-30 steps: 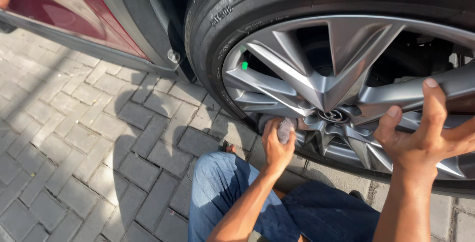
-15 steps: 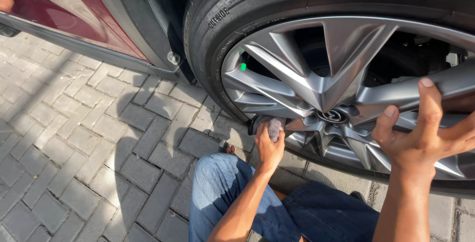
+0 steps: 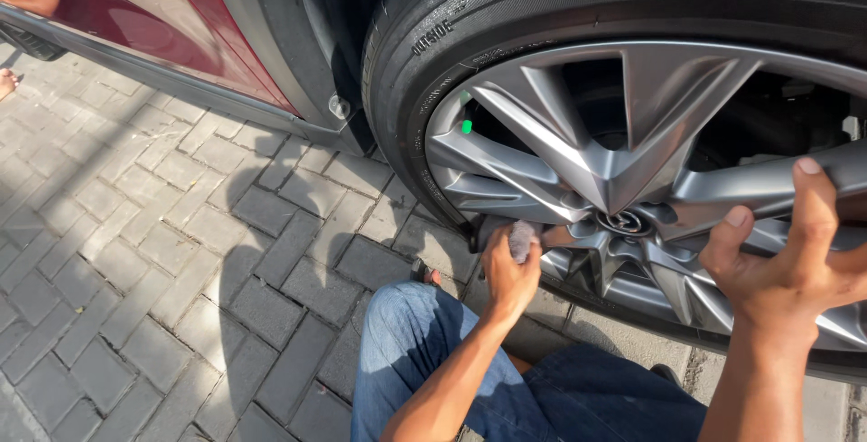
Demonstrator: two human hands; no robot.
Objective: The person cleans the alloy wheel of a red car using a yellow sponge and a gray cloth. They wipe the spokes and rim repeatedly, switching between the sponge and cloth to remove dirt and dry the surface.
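Note:
A grey alloy wheel point(image 3: 623, 171) in a black tyre point(image 3: 470, 9) fills the upper right of the head view. My left hand point(image 3: 508, 270) is closed on a small grey pad point(image 3: 522, 240) and presses it against the lower spokes left of the hub. My right hand point(image 3: 795, 261) rests on a spoke to the right of the hub, fingers spread over its edge. A green valve cap point(image 3: 467, 126) shows near the rim at the left. My knees in blue jeans point(image 3: 424, 352) are below the wheel.
Dark red car bodywork point(image 3: 163, 18) runs along the top left, with a grey sill under it. Grey paving bricks point(image 3: 163, 261) cover the ground at the left. Another person's bare foot point(image 3: 7, 83) shows at the far left edge.
My left hand with the pad has shifted slightly left and down along the lower spokes. The right hand stays on its spoke.

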